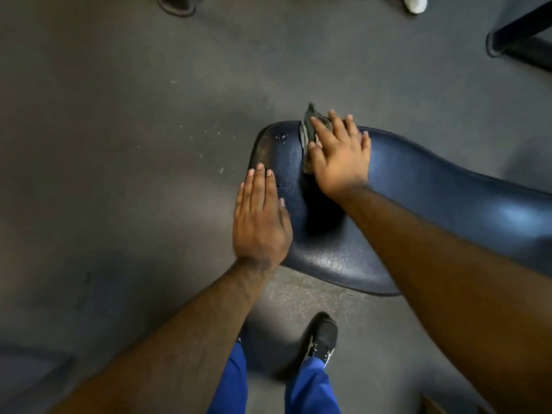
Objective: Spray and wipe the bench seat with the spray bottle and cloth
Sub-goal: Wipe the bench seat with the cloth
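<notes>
- Right now my right hand [339, 152] lies flat, fingers spread, pressing a dark grey cloth [309, 130] onto the bench seat [418, 192] near its far edge; the cloth is crumpled, and one corner pokes out past that edge.
- My left hand [260, 216] rests palm down on the seat's left rounded end, fingers straight and together, holding nothing; the fingertips reach the rim there.
- As for edges, the seat ends in a broad rounded curve on the left and runs off toward the right side of view, narrowing slightly past my right hand.
- Its near edge curves above the floor [119, 144] just ahead of my black shoe [322, 336].
- Open seat surface lies to the right of the cloth, a long bare stretch; a smaller patch sits between my two hands.
- Materials: the seat is dark navy padded vinyl with a fine pebbled grain and a soft sheen; small pale specks and scuffs mark the left end.
- The floor is grey and speckled, with a few light flecks left of the seat.
- A dark frame foot [519, 37] stands at the far right, well apart from the seat, and a white shoe [415, 3] shows at the top edge.
- Blue trouser legs [310, 389] show at the bottom.
</notes>
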Action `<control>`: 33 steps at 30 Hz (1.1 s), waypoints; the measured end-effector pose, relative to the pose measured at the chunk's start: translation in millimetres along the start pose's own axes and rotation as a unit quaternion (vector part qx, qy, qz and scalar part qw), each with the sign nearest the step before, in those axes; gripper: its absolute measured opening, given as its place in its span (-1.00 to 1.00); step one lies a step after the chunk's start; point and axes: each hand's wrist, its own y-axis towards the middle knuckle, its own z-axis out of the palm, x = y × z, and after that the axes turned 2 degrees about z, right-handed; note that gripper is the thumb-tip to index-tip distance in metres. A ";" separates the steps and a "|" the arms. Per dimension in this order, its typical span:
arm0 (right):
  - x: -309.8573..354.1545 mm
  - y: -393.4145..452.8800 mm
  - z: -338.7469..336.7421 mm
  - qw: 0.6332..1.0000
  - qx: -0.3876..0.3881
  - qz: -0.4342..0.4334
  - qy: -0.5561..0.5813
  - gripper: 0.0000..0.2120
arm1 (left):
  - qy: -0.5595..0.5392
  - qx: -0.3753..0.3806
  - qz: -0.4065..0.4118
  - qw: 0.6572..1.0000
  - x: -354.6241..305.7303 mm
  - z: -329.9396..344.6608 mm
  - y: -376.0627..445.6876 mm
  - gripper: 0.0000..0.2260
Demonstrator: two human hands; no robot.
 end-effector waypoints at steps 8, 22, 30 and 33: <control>18.0 41.0 -3.0 0.994 0.027 -0.109 -0.014 -0.44 | -0.009 -0.017 -0.002 1.000 1.4 0.9 2.4 -0.53; 9.3 11.6 -0.4 0.940 0.077 -0.332 0.012 -0.54 | -0.037 -0.047 -0.045 0.997 -1.5 -1.4 -1.6 -0.53; 15.3 -21.1 12.4 0.925 0.065 -0.373 -0.031 -0.51 | -0.073 -0.081 -0.171 0.979 7.3 -21.3 -40.9 -0.59; 26.5 -16.7 12.1 0.977 0.032 -0.213 -0.001 -0.52 | -0.050 -0.073 -0.190 0.978 16.5 -37.7 -67.5 -0.57</control>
